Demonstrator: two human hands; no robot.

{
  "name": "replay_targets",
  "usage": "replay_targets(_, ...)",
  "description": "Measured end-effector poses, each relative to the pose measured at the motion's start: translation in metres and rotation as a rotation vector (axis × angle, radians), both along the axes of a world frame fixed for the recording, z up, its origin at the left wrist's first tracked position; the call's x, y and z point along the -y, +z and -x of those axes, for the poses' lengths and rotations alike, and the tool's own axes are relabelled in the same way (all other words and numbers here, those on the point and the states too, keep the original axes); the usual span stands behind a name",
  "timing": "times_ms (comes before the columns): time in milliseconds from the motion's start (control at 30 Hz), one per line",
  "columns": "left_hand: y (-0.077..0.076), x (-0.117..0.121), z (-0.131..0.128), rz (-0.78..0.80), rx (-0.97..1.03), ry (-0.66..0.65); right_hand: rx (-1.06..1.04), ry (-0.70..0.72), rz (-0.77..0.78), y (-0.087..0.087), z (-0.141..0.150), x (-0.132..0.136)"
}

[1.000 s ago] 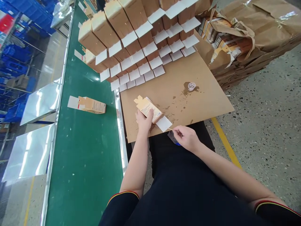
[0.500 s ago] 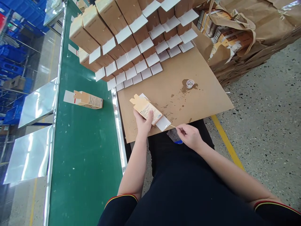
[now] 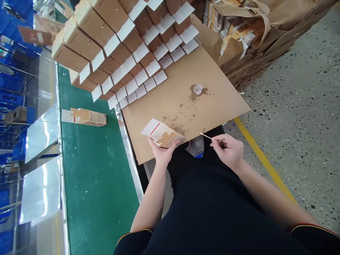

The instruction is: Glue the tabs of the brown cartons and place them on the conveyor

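Note:
My left hand (image 3: 162,153) is closed around a small carton (image 3: 170,136), tilted over the near edge of the brown board (image 3: 223,109). Its white flap with a red stripe points up and left, beside cut tan flaps. Between thumb and fingers, my right hand (image 3: 228,148) pinches a thin cotton swab (image 3: 206,136). The swab's tip points left and stands apart from the carton. Farther back on the board, a small clear dish (image 3: 198,89) sits in a dark wet stain, with splashes scattered around it.
Stacked cartons (image 3: 111,49) with white flaps hanging out rise at the back. Another carton (image 3: 91,117) lies on the green conveyor belt (image 3: 106,184) at left. Brown paper wrapping (image 3: 255,63) holds flat cartons at back right. Beyond the stack, someone's blurred hand (image 3: 49,24) shows near a brown carton.
The carton in my left hand has turned, so its red-striped flap now shows at upper left. My right hand has drawn the swab away to the right. The view has shifted.

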State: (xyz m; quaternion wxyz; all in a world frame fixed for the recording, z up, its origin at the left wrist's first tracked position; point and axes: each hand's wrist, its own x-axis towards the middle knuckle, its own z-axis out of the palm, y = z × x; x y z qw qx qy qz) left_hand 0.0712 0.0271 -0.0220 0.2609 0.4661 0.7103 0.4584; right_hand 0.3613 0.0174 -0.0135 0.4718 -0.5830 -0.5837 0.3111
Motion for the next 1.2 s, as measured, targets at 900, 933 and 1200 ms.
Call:
replay_targets(900,-0.011,0.002,-0.024,-0.182,-0.063,0.116,-0.07,-0.021,0.039,-0.001,-0.005,0.009)
replay_targets(933,-0.011,0.002,-0.024,-0.187,-0.066,0.121,-0.071,-0.02,0.041,-0.002,-0.006,0.009)
replay_targets(1200,-0.016,0.0,-0.022,-0.114,-0.087,0.099,-0.038,-0.015,0.051,-0.007,-0.007,0.013)
